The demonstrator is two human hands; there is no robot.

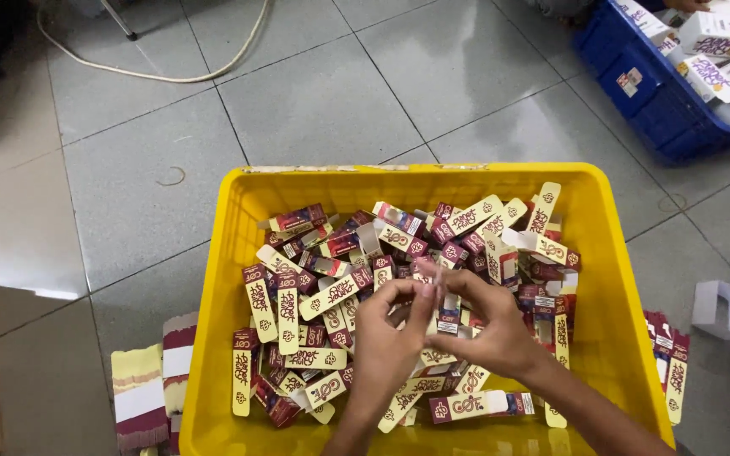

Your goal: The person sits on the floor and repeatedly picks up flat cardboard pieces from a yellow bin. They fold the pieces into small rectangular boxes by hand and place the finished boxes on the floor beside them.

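- Left hand (384, 342): centre of the frame, above the bin; fingers curled, thumb and fingertips pinching one end of a small carton.
- Right hand (492, 329): just right of the left, touching it at the fingertips; closed on the same carton from the other side.
- Small carton (447, 318): maroon and cream, narrow, held upright between both hands over the middle of the bin; only part of it shows past the fingers, so whether its end flap is tucked in cannot be told.
- Yellow bin (213, 279): plastic, rectangular, fills the lower centre of the frame; holds a loose heap of like cartons lying at all angles.
- Heap of cartons (331, 295): assembled maroon-and-cream boxes, directly beneath the hands.
- Flat stacks, lower left (158, 380): unfolded blanks, banded, on the floor touching the bin's left wall.
- Flat stack, lower right (665, 355): more blanks, just beside the right wall.
- Blue crate (656, 101): upper right, with white and purple boxes; another person's hand shows at its top edge.
- White cable (171, 76): upper left, on the grey tiled floor.
- Handling note: the folding likely goes best with the carton squared by light side pressure and flaps pressed along their creases, not crushed.
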